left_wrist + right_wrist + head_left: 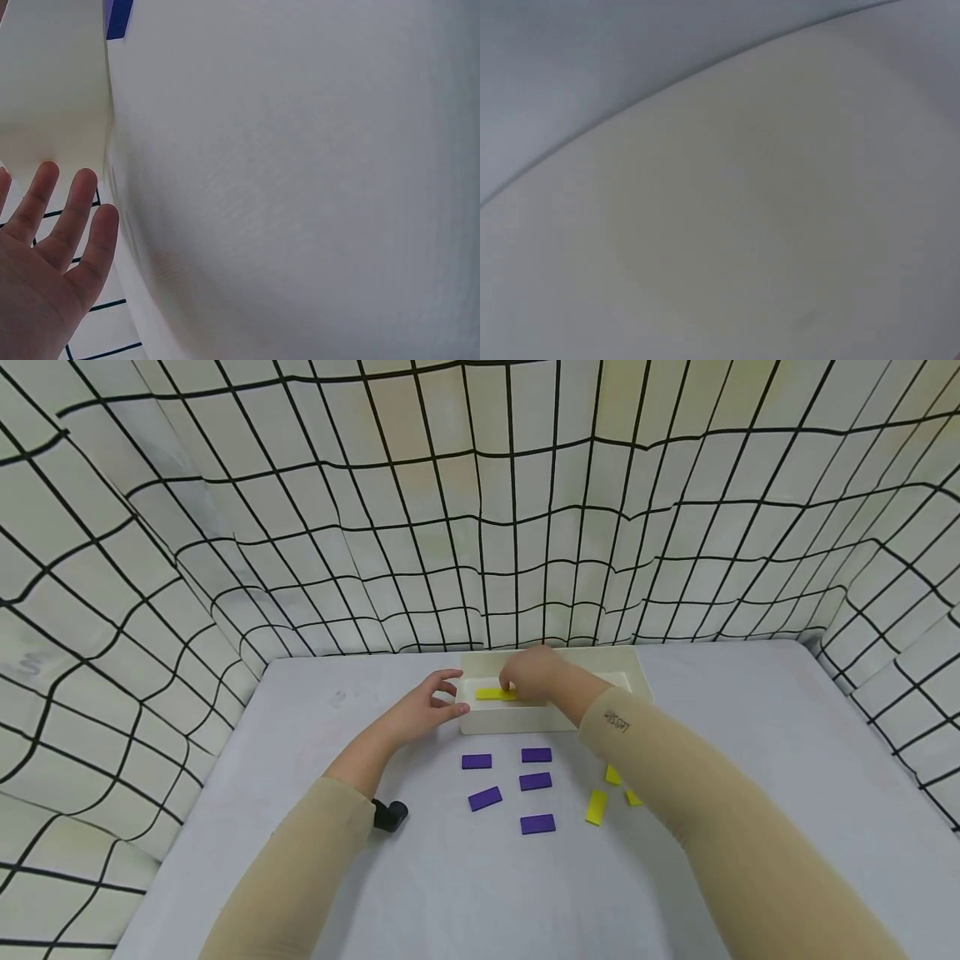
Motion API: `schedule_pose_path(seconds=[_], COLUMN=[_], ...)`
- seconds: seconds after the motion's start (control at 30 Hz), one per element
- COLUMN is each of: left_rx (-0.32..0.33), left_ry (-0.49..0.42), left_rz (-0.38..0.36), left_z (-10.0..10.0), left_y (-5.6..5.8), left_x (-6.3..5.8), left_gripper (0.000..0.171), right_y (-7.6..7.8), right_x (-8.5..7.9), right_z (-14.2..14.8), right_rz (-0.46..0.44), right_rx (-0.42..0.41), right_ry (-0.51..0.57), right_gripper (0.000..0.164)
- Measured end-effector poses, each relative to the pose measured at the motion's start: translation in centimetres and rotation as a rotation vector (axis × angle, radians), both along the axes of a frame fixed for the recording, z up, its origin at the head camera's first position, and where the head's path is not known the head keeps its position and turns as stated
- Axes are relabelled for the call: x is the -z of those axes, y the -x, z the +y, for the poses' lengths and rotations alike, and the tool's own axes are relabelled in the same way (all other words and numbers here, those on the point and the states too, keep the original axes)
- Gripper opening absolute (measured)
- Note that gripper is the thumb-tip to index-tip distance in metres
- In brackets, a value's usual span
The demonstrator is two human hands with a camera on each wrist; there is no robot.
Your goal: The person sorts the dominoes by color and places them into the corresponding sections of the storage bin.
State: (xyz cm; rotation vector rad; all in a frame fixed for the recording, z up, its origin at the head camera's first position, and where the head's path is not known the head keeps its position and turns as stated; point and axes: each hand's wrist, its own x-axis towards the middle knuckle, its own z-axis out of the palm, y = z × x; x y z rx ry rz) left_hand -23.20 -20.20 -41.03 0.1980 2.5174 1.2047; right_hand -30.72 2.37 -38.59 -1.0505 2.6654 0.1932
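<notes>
A white rectangular box [495, 722] stands near the table's far edge. Inside its left part lies a yellow block [487, 694]. My right hand [534, 672] reaches into the box, its fingers pinching a second yellow block [509, 696] end to end with the first; the fingers hide part of it. At the box's left end, my left hand [423, 707] is spread, thumb and fingertips right by the wall, holding nothing. The left wrist view shows its straight fingers [79, 195] beside the box. The box wall [727, 202] fills most of the right wrist view.
Several purple blocks [537, 824] lie scattered in front of the box. Right of them are yellow blocks [596, 807], some partly behind the right sleeve [690, 777]. A black device [391, 816] shows at the left wrist. Black netting [517, 527] surrounds the table's back and sides.
</notes>
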Motion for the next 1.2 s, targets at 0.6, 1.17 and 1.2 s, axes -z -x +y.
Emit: schedule_pose_path(seconds=[0.6, 1.17, 1.2], left_rx=[0.0, -0.015, -0.014], left_ry=[0.002, 0.036, 0.037], left_rz=[0.011, 0.018, 0.018], left_z=[0.1, 0.2, 0.2], left_y=[-0.1, -0.2, -0.2], left_x=[-0.2, -0.3, -0.3], left_gripper=[0.073, 0.073, 0.074], right_y=[0.0, -2.7, -3.0], right_x=[-0.8, -3.3, -3.5], right_z=[0.3, 3.6, 3.9], right_rz=[-0.012, 0.021, 0.028], right_rx=[-0.002, -0.077, -0.084], right_ry=[0.064, 0.192, 0.197], right_gripper=[0.027, 0.031, 0.03])
